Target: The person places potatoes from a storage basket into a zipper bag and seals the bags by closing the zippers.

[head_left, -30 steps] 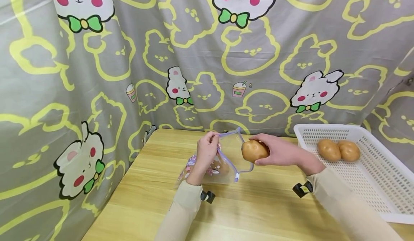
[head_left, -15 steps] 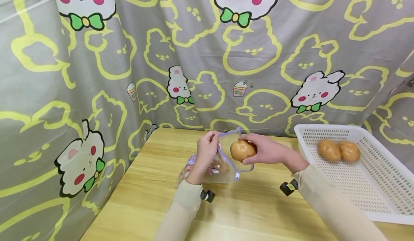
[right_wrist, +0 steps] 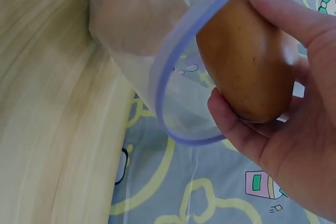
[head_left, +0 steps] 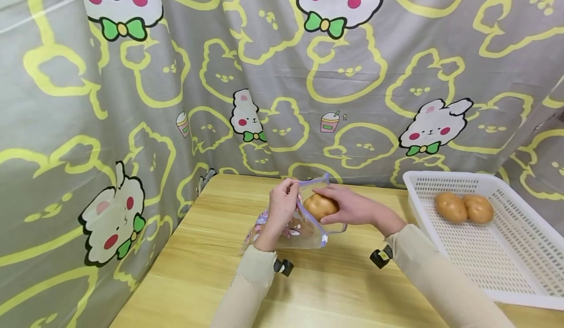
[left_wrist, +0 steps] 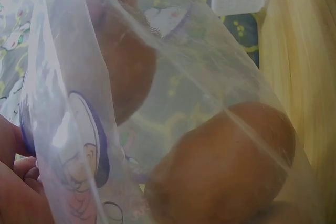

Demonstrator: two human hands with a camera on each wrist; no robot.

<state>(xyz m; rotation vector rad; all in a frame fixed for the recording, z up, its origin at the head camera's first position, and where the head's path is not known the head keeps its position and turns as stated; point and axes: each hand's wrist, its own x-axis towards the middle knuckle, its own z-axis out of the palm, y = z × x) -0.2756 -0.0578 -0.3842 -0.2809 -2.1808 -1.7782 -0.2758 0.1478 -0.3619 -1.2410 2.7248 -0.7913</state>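
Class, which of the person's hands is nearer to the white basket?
Right. The right hand holds a potato at the open bag, left of the basket; the left hand grips the bag, farther left.

Left grip [head_left: 283, 201] pinched, right grip [head_left: 354, 206] curled, forearms [head_left: 246, 285] angled inward.

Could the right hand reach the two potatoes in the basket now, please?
Probably not: the right hand grips another potato at the open bag, though nothing covers the potatoes in the basket.

A grey curtain [head_left: 282, 83] with yellow cartoon outlines hangs beyond the far edge of a wood-grain desk [head_left: 189, 264].
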